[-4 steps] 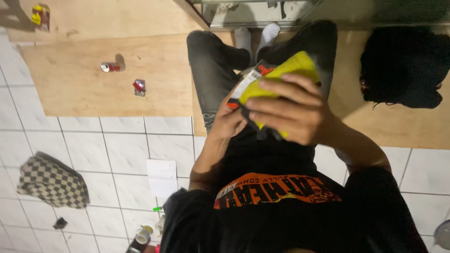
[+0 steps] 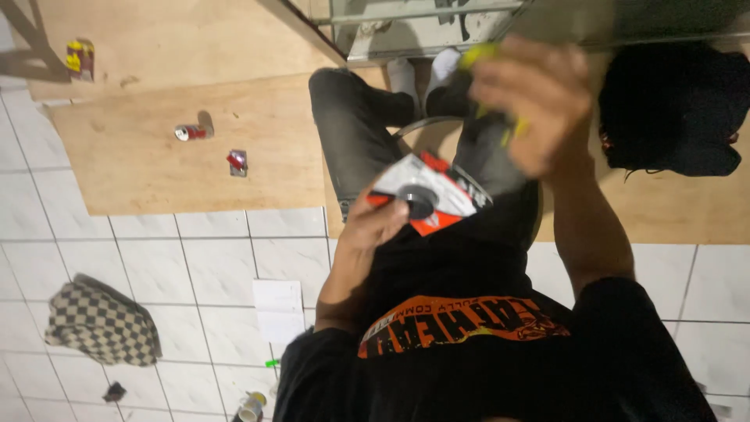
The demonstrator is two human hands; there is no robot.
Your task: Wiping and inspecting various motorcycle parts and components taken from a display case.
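Observation:
My left hand [image 2: 373,228] holds a round disc [image 2: 426,195] with a white, red and black label and a dark centre hole, in front of my lap. My right hand [image 2: 535,101] is raised higher and to the right, closed on a yellow-green object [image 2: 483,55] that is blurred by motion. A thin curved grey ring [image 2: 426,125] shows behind the disc over my dark trousers [image 2: 351,125]. My black shirt with an orange print [image 2: 461,320] fills the bottom of the view.
A plywood sheet [image 2: 141,172] lies on white floor tiles, with a small can [image 2: 191,131], a red item [image 2: 237,162] and a yellow item [image 2: 78,59]. A checkered cloth [image 2: 101,320] and white paper [image 2: 277,309] lie left. A black bag [image 2: 672,109] sits right.
My right hand has lifted the yellow-green object up and away from my left hand, uncovering the round labelled disc. The view has also shifted a little.

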